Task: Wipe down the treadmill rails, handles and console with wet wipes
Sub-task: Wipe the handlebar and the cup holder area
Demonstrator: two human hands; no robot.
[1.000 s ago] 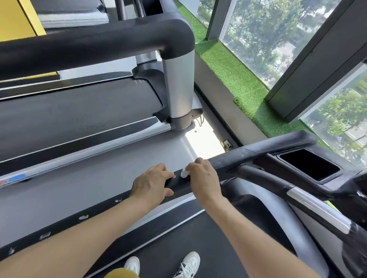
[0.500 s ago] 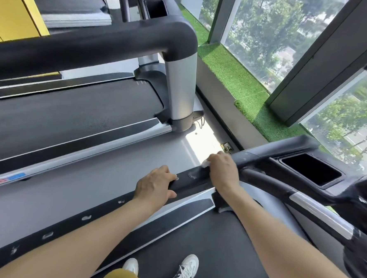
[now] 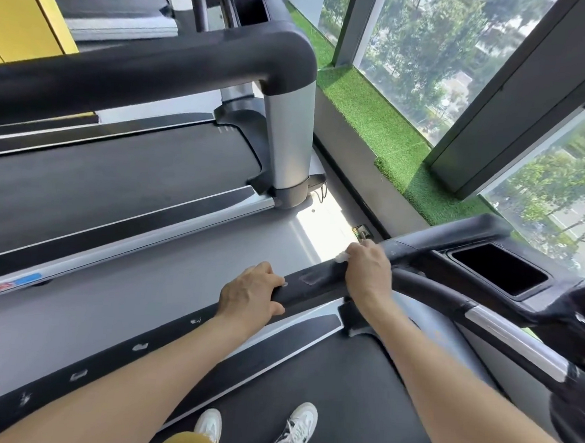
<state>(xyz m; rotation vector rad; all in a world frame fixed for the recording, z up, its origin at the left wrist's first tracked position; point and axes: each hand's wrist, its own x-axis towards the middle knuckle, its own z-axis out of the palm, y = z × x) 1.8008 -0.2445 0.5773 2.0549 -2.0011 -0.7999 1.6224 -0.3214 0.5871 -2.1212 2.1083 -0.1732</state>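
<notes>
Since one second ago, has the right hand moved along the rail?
Yes. The right hand, holding the wipe, slid forward along the rail toward the console, away from the left hand that stays gripping it.

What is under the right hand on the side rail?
A white wet wipe peeks out by the right hand, pressed on the black side rail; most of it is covered.

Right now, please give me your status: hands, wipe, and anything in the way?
Left hand grips the rail. Right hand holds the wipe on the same rail. Nothing in the way.
</notes>
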